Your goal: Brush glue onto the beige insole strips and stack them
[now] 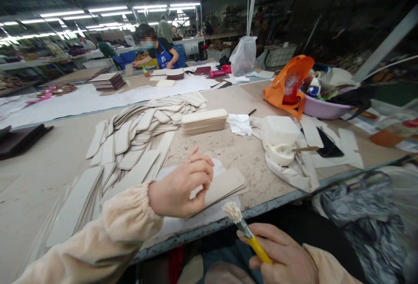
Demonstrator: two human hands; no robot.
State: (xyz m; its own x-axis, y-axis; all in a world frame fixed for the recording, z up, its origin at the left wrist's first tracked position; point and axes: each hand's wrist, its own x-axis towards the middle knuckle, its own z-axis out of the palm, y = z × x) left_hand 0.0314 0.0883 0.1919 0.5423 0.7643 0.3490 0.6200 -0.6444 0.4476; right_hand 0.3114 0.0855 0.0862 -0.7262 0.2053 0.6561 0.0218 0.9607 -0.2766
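Observation:
Over the near edge of the table, my left hand (184, 184) is curled, thumb and forefinger closed in a loop. Whatever those fingertips may hold is hidden. Just beyond them lies a small stack of beige rounded panels (227, 184) on a white sheet (209, 214). My right hand (281, 249), lower and in front of the table edge, grips a brush (257, 245) by its yellow handle. The bristles point up and left and are clumped with a whitish paste. They are apart from the panels.
Many loose beige strips (130, 140) spread across the left. A neat stack (204, 123) stands behind my left hand. On the right are a white tub (281, 153) with a stick across it, an orange bag (289, 86) and a purple basin (326, 107). A co-worker (160, 51) works beyond.

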